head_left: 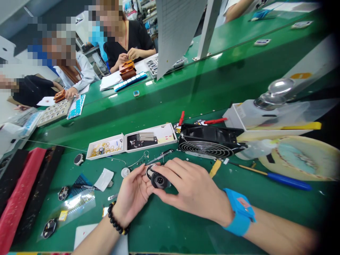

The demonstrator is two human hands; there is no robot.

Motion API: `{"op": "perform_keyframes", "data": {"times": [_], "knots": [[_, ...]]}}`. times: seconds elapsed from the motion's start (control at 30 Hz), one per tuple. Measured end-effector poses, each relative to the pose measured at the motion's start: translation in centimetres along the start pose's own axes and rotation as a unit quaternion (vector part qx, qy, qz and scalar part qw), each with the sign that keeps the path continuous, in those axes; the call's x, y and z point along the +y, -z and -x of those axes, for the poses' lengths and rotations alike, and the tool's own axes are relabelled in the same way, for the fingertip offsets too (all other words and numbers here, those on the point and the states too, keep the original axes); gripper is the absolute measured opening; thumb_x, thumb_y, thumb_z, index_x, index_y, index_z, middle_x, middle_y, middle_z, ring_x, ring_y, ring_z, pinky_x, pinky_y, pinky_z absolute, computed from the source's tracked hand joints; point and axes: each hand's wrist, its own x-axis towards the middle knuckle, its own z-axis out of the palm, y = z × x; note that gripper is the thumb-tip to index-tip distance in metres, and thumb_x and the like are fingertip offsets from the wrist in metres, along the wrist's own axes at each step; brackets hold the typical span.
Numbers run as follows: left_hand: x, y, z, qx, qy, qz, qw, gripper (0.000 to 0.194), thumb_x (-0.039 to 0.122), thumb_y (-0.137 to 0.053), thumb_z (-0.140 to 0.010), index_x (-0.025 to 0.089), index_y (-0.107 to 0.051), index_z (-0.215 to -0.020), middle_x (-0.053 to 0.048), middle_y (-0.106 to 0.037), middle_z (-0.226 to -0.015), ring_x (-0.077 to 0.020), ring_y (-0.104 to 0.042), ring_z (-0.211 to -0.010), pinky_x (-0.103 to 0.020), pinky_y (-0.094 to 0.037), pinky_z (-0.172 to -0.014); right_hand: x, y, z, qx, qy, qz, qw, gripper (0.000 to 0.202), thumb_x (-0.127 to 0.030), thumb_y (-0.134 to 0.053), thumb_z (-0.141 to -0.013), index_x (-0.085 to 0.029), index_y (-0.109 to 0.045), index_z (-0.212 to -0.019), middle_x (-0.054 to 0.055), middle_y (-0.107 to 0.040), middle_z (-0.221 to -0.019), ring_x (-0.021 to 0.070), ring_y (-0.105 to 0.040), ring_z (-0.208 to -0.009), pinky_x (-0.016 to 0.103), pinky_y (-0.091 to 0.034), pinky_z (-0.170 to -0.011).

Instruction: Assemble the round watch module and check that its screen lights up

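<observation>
Between both hands is a small round black watch case, its back cover (160, 181) with metal contacts turned toward me. A silvery ring-shaped watch part (150, 171) shows at its upper left; whether the two are joined, I cannot tell. My left hand (136, 193), wearing a black bead bracelet (117, 219), cradles the case from the left with its fingers curled. From the right, my right hand (190, 187) pinches the back cover between thumb and fingers. A blue wrist strap (240, 211) is around my right wrist. Tweezers (163, 154) lie just beyond the hands.
Beyond are white parts trays (106, 147) and a black fan (209, 140). To the right lie a blue-handled screwdriver (288, 181) and a yellowish dish (324, 171). Watch parts (50, 227), a plastic film (79, 205) and a red-black foam holder (25, 198) occupy the left. Co-workers sit opposite.
</observation>
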Motion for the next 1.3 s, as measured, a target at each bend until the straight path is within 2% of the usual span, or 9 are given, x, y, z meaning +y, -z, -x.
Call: {"op": "perform_keyframes", "data": {"times": [0.13,0.33,0.6,0.77,0.93,1.0,1.1,1.2,1.3], "knots": [[0.0,0.0,0.0,0.004,0.0,-0.009,1.0,0.032,0.021,-0.066,-0.09,-0.001,-0.069,-0.113,-0.006,-0.067,-0.072,-0.0152,-0.066,-0.063,-0.027,-0.059,-0.059,0.0,0.1,0.1,0.002,0.0,-0.001,1.0,0.03,-0.035,-0.063,-0.092,-0.015,-0.066,-0.114,0.001,-0.061,-0.091,0.0162,-0.054,-0.083,0.033,-0.039,-0.067],[-0.1,-0.1,0.1,0.015,-0.013,-0.004,1.0,0.025,0.012,-0.065,-0.089,0.003,-0.071,-0.112,-0.002,-0.063,-0.07,-0.0106,-0.063,-0.062,-0.023,-0.059,-0.058,0.1,0.0,0.3,-0.002,0.001,-0.005,1.0,0.033,-0.036,-0.064,-0.092,-0.015,-0.065,-0.117,0.001,-0.062,-0.094,0.0159,-0.053,-0.083,0.033,-0.04,-0.068],[-0.2,-0.1,0.1,0.02,-0.031,-0.026,0.999,0.027,0.013,-0.064,-0.09,0.005,-0.071,-0.115,-0.003,-0.066,-0.075,-0.0103,-0.063,-0.063,-0.025,-0.061,-0.058,0.1,0.0,0.3,0.001,0.005,-0.003,1.0,0.033,-0.036,-0.065,-0.091,-0.014,-0.065,-0.116,0.002,-0.061,-0.093,0.0166,-0.054,-0.083,0.034,-0.039,-0.067],[-0.3,-0.1,0.1,0.023,-0.033,-0.038,0.998,0.028,0.013,-0.06,-0.092,0.004,-0.071,-0.117,-0.008,-0.07,-0.087,-0.0113,-0.066,-0.07,-0.024,-0.06,-0.06,0.2,-0.1,0.3,0.003,0.005,0.0,1.0,0.034,-0.036,-0.065,-0.09,-0.014,-0.064,-0.116,0.002,-0.061,-0.093,0.0165,-0.054,-0.083,0.033,-0.039,-0.067],[-0.2,-0.3,0.2,0.011,-0.027,-0.042,0.999,0.029,0.015,-0.064,-0.09,0.004,-0.071,-0.116,-0.004,-0.067,-0.078,-0.01,-0.064,-0.067,-0.021,-0.059,-0.061,0.2,-0.1,0.3,-0.005,0.005,0.001,1.0,0.033,-0.036,-0.065,-0.091,-0.015,-0.064,-0.117,0.001,-0.061,-0.093,0.0167,-0.054,-0.083,0.034,-0.04,-0.067],[-0.2,-0.4,0.6,-0.012,-0.036,-0.076,0.996,0.033,0.026,-0.062,-0.094,0.006,-0.072,-0.118,-0.008,-0.071,-0.088,-0.0117,-0.067,-0.077,-0.02,-0.058,-0.067,0.3,-0.1,0.2,-0.003,-0.005,0.0,1.0,0.032,-0.034,-0.064,-0.09,-0.016,-0.063,-0.117,0.001,-0.061,-0.093,0.0169,-0.055,-0.083,0.034,-0.041,-0.068],[-0.1,-0.8,1.4,-0.049,-0.094,-0.174,0.979,0.043,0.041,-0.055,-0.098,0.015,-0.068,-0.13,-0.012,-0.065,-0.131,-0.0177,-0.065,-0.111,-0.023,-0.058,-0.085,0.6,0.0,-0.1,-0.008,-0.049,-0.031,0.998,0.034,-0.033,-0.066,-0.086,-0.02,-0.061,-0.117,0.0,-0.062,-0.099,0.0164,-0.057,-0.089,0.033,-0.045,-0.075],[0.1,-0.8,2.0,-0.063,-0.156,-0.307,0.937,0.045,0.035,-0.06,-0.096,0.029,-0.06,-0.141,-0.003,-0.049,-0.152,-0.021,-0.046,-0.14,-0.027,-0.046,-0.11,0.7,0.2,-0.4,-0.025,-0.111,-0.093,0.989,0.032,-0.029,-0.066,-0.086,-0.022,-0.058,-0.117,-0.002,-0.063,-0.103,0.014,-0.059,-0.092,0.031,-0.047,-0.078],[0.1,-0.4,1.8,-0.045,-0.186,-0.412,0.891,0.046,0.032,-0.064,-0.095,0.038,-0.059,-0.14,0.005,-0.046,-0.155,-0.0182,-0.036,-0.147,-0.028,-0.033,-0.121,0.7,0.2,-0.4,-0.048,-0.154,-0.136,0.977,0.026,-0.025,-0.062,-0.09,-0.023,-0.056,-0.115,-0.003,-0.063,-0.102,0.0123,-0.061,-0.092,0.031,-0.049,-0.079]]}}
